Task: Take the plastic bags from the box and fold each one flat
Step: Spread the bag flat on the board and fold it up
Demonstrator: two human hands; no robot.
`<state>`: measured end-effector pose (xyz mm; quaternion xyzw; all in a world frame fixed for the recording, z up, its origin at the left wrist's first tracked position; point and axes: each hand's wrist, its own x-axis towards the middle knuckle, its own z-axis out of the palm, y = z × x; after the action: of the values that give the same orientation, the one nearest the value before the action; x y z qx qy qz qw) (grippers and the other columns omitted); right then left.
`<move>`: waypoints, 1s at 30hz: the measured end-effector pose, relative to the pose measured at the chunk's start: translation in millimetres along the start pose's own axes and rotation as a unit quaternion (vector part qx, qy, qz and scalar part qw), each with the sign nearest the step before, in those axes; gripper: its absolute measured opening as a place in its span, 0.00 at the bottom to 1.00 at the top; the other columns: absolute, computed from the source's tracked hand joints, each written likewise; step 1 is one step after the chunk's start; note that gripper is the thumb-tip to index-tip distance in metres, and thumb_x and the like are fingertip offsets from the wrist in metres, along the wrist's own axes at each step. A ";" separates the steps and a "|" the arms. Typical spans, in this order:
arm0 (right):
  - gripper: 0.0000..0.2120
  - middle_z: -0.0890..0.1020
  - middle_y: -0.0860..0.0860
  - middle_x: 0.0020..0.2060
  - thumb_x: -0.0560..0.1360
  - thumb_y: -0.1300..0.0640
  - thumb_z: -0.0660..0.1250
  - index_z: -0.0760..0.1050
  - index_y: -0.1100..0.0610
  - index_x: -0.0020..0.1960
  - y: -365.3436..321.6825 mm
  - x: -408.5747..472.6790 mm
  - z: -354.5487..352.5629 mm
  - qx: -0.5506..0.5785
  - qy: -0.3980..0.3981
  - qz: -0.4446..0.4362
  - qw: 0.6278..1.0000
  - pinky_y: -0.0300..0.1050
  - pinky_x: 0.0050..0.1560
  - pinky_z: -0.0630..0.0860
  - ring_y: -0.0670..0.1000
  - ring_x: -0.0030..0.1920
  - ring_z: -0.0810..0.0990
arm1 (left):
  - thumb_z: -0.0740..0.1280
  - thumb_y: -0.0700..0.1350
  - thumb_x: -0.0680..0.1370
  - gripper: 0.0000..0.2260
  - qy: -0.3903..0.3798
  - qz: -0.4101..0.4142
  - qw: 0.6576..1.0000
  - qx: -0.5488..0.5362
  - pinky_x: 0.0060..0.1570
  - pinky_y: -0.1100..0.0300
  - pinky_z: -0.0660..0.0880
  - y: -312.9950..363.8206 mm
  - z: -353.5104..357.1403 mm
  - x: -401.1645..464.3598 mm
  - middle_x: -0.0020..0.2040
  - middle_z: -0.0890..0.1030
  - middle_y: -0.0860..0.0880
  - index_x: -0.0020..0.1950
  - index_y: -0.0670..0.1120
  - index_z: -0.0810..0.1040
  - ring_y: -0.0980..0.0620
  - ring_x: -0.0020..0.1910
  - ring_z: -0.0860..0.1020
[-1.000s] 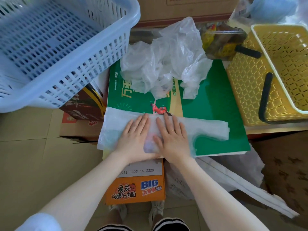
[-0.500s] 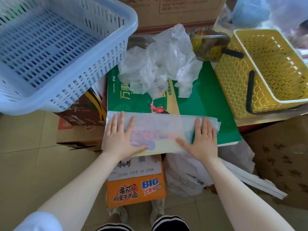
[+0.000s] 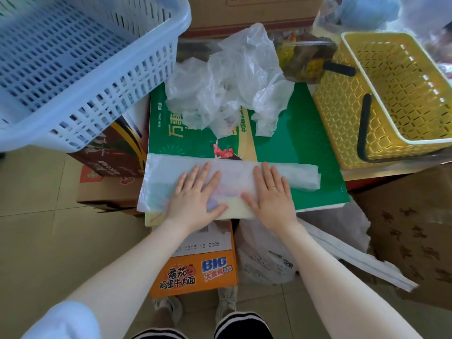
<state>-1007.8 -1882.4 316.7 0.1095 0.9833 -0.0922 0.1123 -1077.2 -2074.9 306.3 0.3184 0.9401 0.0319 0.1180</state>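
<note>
While flat on the green box lid [image 3: 305, 152] under both palms, the plastic bag [image 3: 234, 182] lies as a long, smoothed strip, one fold already made lengthwise by the look of it. Left hand [image 3: 195, 196] spread wide, fingers straight, pressing on the strip; right hand [image 3: 271, 194] likewise splayed and pressing, holding nothing, thumbs pointing toward each other with a short stretch of bag between. Judged as the flattening step of one bag, air being pushed out before a crosswise fold. Next move likely calls for pinning one end and bringing the other over, most easily the free end just outboard of the right hand, toward the bag's thicker right tip. Outboard of the left hand, the strip overhangs the lid's left edge and sags slightly, so may slip if pressure comes off. Just below the wrists, the near edge of the lid, with the bag's lower margin right at it; little room to draw toward the body. Beyond the fingertips, a band of bare green, then the crumpled pile of bags [image 3: 227, 81] waiting, well apart from the strip. Far beyond and left of the left hand, a blue basket [image 3: 102, 77]; right of the right hand, a yellow basket [image 3: 342, 118] standing close to the lid's right edge, limiting a wide sweep there. Beneath the forearms, an orange carton [image 3: 195, 275] and floor tiles.
</note>
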 end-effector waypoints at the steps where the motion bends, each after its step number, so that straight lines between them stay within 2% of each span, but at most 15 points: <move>1: 0.44 0.44 0.54 0.76 0.68 0.32 0.32 0.42 0.55 0.77 13.5 -6.0 -0.4 -0.004 0.002 0.023 1.000 0.49 0.73 0.39 0.54 0.76 0.42 | 0.40 0.71 0.68 0.38 -0.001 -0.002 1.000 0.001 0.71 0.50 0.36 -2.0 0.4 -0.4 0.74 0.34 0.50 0.74 0.56 0.39 0.48 0.74 0.38; 3: 0.44 0.48 0.56 0.76 0.69 0.32 0.35 0.45 0.58 0.77 39.1 -18.4 -5.3 -0.019 0.008 0.071 0.997 0.49 0.73 0.42 0.55 0.76 0.46 | 0.44 0.72 0.68 0.39 0.003 -0.003 1.000 -0.008 0.72 0.50 0.37 -4.0 -0.9 -0.5 0.74 0.35 0.50 0.75 0.56 0.41 0.48 0.74 0.38; 5: 0.41 0.65 0.61 0.71 0.72 0.35 0.43 0.61 0.64 0.72 50.8 -26.8 -16.2 -0.069 0.029 0.074 0.994 0.53 0.71 0.57 0.59 0.71 0.64 | 0.44 0.71 0.68 0.40 -0.004 -0.001 1.000 0.000 0.72 0.50 0.37 -3.6 -3.7 -0.7 0.75 0.37 0.49 0.75 0.55 0.42 0.47 0.75 0.38; 6: 0.36 0.74 0.63 0.63 0.74 0.38 0.46 0.71 0.65 0.64 51.5 -25.6 -21.5 -0.101 0.046 0.055 0.992 0.54 0.63 0.67 0.61 0.63 0.73 | 0.43 0.70 0.68 0.39 -0.007 0.004 1.000 0.000 0.71 0.51 0.36 -1.2 -6.3 -0.5 0.76 0.38 0.48 0.75 0.54 0.43 0.46 0.75 0.39; 8: 0.25 0.81 0.60 0.47 0.74 0.46 0.51 0.79 0.63 0.47 47.6 -12.1 -36.1 -0.127 0.095 0.008 0.987 0.52 0.48 0.73 0.60 0.48 0.78 | 0.45 0.63 0.69 0.36 0.007 0.039 0.999 -0.015 0.69 0.50 0.38 9.4 -14.2 0.5 0.77 0.48 0.44 0.76 0.51 0.51 0.43 0.75 0.48; 9: 0.22 0.81 0.58 0.45 0.75 0.48 0.53 0.78 0.63 0.44 43.9 -3.2 -43.5 -0.112 0.106 -0.011 0.988 0.51 0.46 0.73 0.60 0.46 0.78 | 0.47 0.59 0.70 0.34 0.018 0.074 0.997 -0.013 0.68 0.48 0.42 16.9 -18.3 0.8 0.75 0.55 0.42 0.74 0.49 0.58 0.42 0.74 0.55; 11: 0.17 0.78 0.58 0.52 0.77 0.51 0.55 0.75 0.62 0.53 35.3 15.2 -52.5 -0.061 0.077 -0.034 0.995 0.52 0.53 0.69 0.61 0.54 0.75 | 0.52 0.53 0.72 0.27 0.028 0.147 0.989 -0.001 0.63 0.43 0.53 30.8 -19.6 1.6 0.70 0.68 0.40 0.69 0.46 0.69 0.40 0.67 0.69; 13: 0.18 0.71 0.58 0.63 0.79 0.53 0.55 0.67 0.61 0.65 30.3 31.7 -48.5 -0.052 0.007 -0.042 0.998 0.52 0.60 0.63 0.60 0.62 0.68 | 0.53 0.50 0.74 0.23 0.035 0.205 0.978 -0.018 0.61 0.42 0.61 38.6 -13.7 0.9 0.66 0.73 0.42 0.66 0.46 0.72 0.42 0.62 0.74; 15: 0.19 0.67 0.58 0.65 0.79 0.56 0.55 0.61 0.59 0.68 26.6 38.8 -45.7 -0.096 -0.025 -0.043 0.994 0.52 0.62 0.60 0.59 0.63 0.66 | 0.54 0.52 0.76 0.22 0.032 0.222 0.974 -0.042 0.59 0.41 0.68 43.5 -10.0 -3.0 0.65 0.75 0.43 0.66 0.46 0.72 0.44 0.61 0.75; 18: 0.15 0.74 0.57 0.56 0.76 0.56 0.58 0.65 0.59 0.61 24.0 37.4 -51.0 -0.089 -0.042 -0.030 0.995 0.51 0.56 0.61 0.58 0.57 0.69 | 0.56 0.58 0.74 0.26 0.029 0.213 0.976 -0.033 0.62 0.44 0.66 40.5 -0.8 -11.5 0.65 0.74 0.44 0.67 0.45 0.70 0.45 0.62 0.74; 20: 0.10 0.76 0.56 0.45 0.73 0.55 0.62 0.68 0.59 0.51 26.1 32.8 -53.8 -0.032 -0.094 -0.002 0.995 0.46 0.44 0.64 0.58 0.49 0.72 | 0.61 0.60 0.72 0.30 0.035 0.210 0.977 -0.021 0.64 0.47 0.62 34.8 2.0 -18.0 0.66 0.74 0.45 0.68 0.45 0.68 0.46 0.64 0.73; 22: 0.09 0.71 0.53 0.34 0.70 0.57 0.65 0.66 0.58 0.37 25.3 26.5 -54.6 0.018 -0.150 0.021 0.988 0.42 0.31 0.60 0.56 0.39 0.70 | 0.68 0.59 0.68 0.33 0.061 0.199 0.978 -0.004 0.64 0.47 0.62 29.7 0.3 -23.1 0.64 0.75 0.45 0.68 0.44 0.68 0.46 0.62 0.74; 24: 0.15 0.66 0.52 0.29 0.68 0.57 0.68 0.63 0.58 0.32 23.8 18.0 -53.6 0.080 -0.167 0.022 0.982 0.43 0.28 0.56 0.54 0.35 0.66 | 0.75 0.55 0.64 0.36 0.089 0.182 0.979 -0.001 0.62 0.45 0.65 24.2 0.4 -28.8 0.61 0.77 0.44 0.66 0.43 0.68 0.45 0.60 0.76; 27: 0.13 0.73 0.55 0.36 0.69 0.56 0.71 0.68 0.58 0.47 19.2 1.9 -62.7 0.218 -0.178 0.032 0.959 0.45 0.32 0.62 0.54 0.36 0.69 | 0.78 0.49 0.62 0.38 0.096 0.171 0.980 -0.032 0.61 0.42 0.64 15.3 3.7 -35.8 0.61 0.78 0.43 0.66 0.44 0.65 0.44 0.59 0.77; 30: 0.24 0.79 0.59 0.42 0.74 0.57 0.67 0.60 0.48 0.65 14.3 -12.6 -72.6 0.340 -0.190 0.024 0.921 0.46 0.36 0.69 0.54 0.36 0.73 | 0.77 0.43 0.64 0.30 0.112 0.163 0.975 -0.097 0.60 0.40 0.62 9.8 7.1 -37.4 0.60 0.78 0.42 0.64 0.44 0.70 0.42 0.58 0.77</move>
<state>-1007.0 -1856.1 387.0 0.1446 0.8498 -0.4379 0.2554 -1040.9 -2089.9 308.2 0.4493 0.8750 0.1768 0.0357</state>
